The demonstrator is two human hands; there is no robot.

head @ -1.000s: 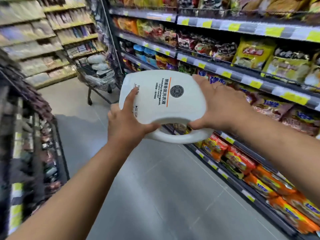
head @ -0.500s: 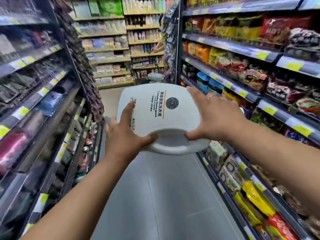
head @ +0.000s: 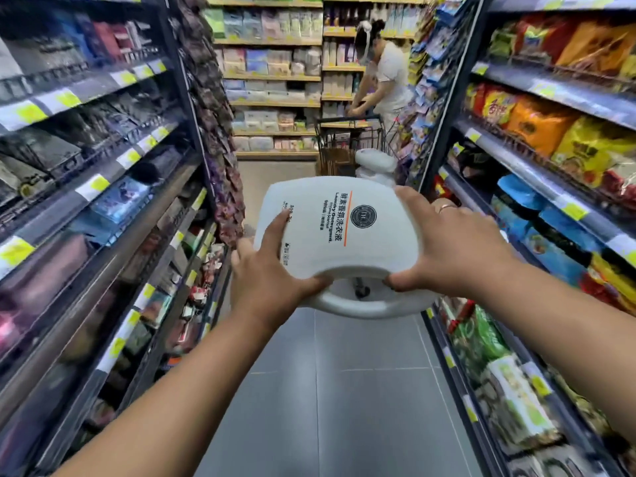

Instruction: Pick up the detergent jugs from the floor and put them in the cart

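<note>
One white detergent jug (head: pixel 344 242) is held flat out in front, the left hand (head: pixel 272 270) and right hand (head: pixel 451 249) clasping its sides, thumbs hooked under at the handle; since a second ago the view has swung off the snack shelves (head: pixel 550 132) to face down the aisle (head: pixel 344 390); the cart (head: pixel 344 142), already holding jugs (head: pixel 375 160), now lies straight ahead but well apart; probably a walk remains.

Left grip (head: pixel 272 270), right grip (head: pixel 447 249), both curled.

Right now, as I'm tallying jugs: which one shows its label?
The near jug, held between the left grip and right grip, label up. The far jugs at the cart show only plain white.
</note>
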